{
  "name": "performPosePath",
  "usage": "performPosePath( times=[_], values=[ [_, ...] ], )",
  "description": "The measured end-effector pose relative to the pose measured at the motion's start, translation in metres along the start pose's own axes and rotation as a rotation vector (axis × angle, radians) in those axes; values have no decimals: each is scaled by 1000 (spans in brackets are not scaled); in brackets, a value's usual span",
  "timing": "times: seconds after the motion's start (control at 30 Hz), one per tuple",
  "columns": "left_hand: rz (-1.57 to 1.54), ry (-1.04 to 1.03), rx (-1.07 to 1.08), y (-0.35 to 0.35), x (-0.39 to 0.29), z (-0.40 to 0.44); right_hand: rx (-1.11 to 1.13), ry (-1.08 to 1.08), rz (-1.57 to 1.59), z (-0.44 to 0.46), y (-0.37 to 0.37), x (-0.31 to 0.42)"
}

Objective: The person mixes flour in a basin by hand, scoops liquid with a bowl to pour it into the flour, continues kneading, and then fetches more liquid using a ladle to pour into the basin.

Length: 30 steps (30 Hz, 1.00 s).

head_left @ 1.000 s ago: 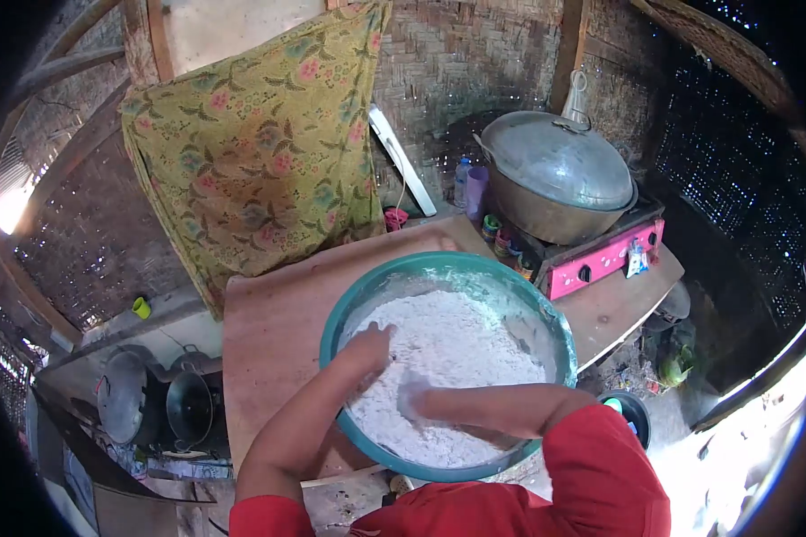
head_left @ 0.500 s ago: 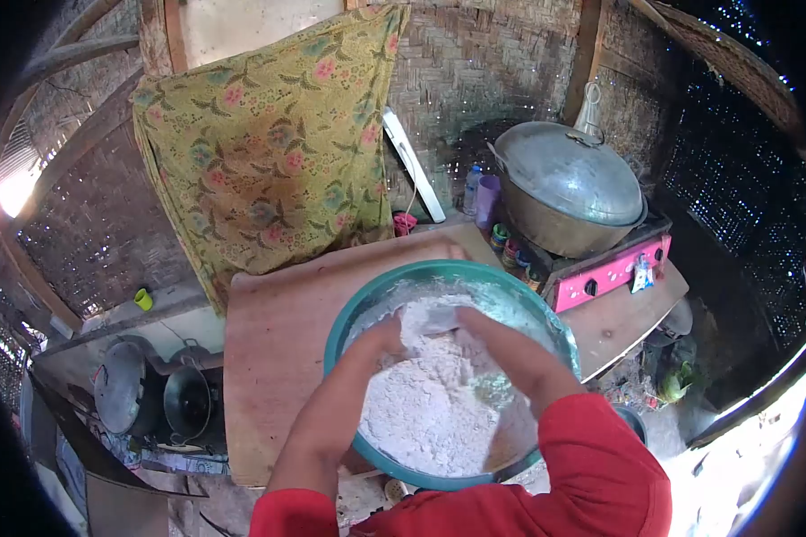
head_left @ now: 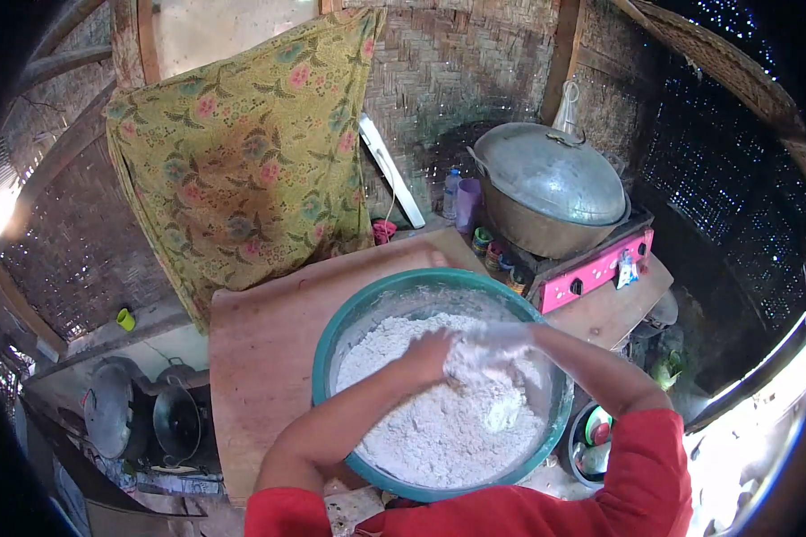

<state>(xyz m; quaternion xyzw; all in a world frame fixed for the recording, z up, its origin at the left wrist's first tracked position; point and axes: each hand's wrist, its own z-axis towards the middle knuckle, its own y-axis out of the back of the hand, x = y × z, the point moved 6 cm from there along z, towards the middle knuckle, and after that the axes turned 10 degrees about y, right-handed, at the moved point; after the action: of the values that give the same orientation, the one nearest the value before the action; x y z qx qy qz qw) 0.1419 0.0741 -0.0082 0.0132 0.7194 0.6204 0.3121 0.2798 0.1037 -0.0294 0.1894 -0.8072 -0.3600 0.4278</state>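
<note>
A wide green basin (head_left: 324, 358) holds a mass of white, crumbly flour (head_left: 421, 430), with a smoother pale lump at its right side. Over the middle of the flour is my left hand (head_left: 432, 354), its fingertips lost in white powder and blur. Close beside it, my right hand (head_left: 503, 344) is coated white and smeared by motion above the flour. Whether either hand grips some of the flour cannot be made out.
Under the basin is a wooden table (head_left: 260, 376). A large lidded pot (head_left: 551, 188) stands on a pink stove (head_left: 591, 273) at the back right. A patterned cloth (head_left: 242, 170) hangs behind. Dark pans (head_left: 177, 416) sit at left; a bucket (head_left: 575, 447) stands at right.
Both hands have come up from the flour at the basin's far side and moved right and nearer me. The view has shifted slightly, and the bucket at right shows more.
</note>
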Motion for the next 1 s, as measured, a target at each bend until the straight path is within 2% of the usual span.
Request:
performPosePath(
  times=[0.07,0.13,0.2,0.23,0.3,0.37,0.43,0.47,0.5,0.53,0.57,0.6,0.63,0.7,0.77,0.8,0.83,0.87,0.93,1.0],
  values=[
    [-1,163,77,-23,47,21,-21,-54,75,34,4,-29],
    [23,393,-16,-45,108,18,-25,-63,127,72,-2,-35],
    [395,221,454,-100,166,32,-6,-53,157,104,-16,-22],
    [397,226,455,-92,165,25,15,-45,161,114,-23,-11],
    [423,247,623,-68,142,-11,113,-39,171,113,-39,20],
    [385,160,683,-35,105,-45,227,-45,159,81,-42,68],
    [-117,-179,530,-43,83,-58,-63,39,-54,29,-29,121],
    [-55,-170,477,-29,56,-66,-96,7,-170,15,-38,120],
    [7,-158,425,-15,29,-75,-236,72,-255,-5,-41,123],
    [12,-83,419,-26,15,-71,-238,63,-260,-21,-46,121],
    [17,-9,413,-38,1,-68,-213,-126,-357,-38,-49,109],
    [48,-2,370,-45,-14,-65,-203,-226,-407,-48,-50,92],
    [66,39,415,-37,-30,-56,-186,-326,-456,-59,-51,76],
    [80,76,464,-37,-44,-35,-121,-369,-402,-57,-67,18],
    [125,90,435,-64,-27,5,-150,-317,-229,-27,-72,-38],
    [70,137,330,-56,-4,30,-177,-283,-125,-3,-71,-60],
    [26,143,235,-85,33,56,-199,-252,-21,23,-69,-74],
    [77,158,177,-63,43,48,-212,-231,71,49,-67,-79],
    [120,207,204,-54,82,46,-211,-195,200,84,-63,-66],
    [56,132,460,-63,117,31,-165,-167,251,93,-66,-27]
  ],
)
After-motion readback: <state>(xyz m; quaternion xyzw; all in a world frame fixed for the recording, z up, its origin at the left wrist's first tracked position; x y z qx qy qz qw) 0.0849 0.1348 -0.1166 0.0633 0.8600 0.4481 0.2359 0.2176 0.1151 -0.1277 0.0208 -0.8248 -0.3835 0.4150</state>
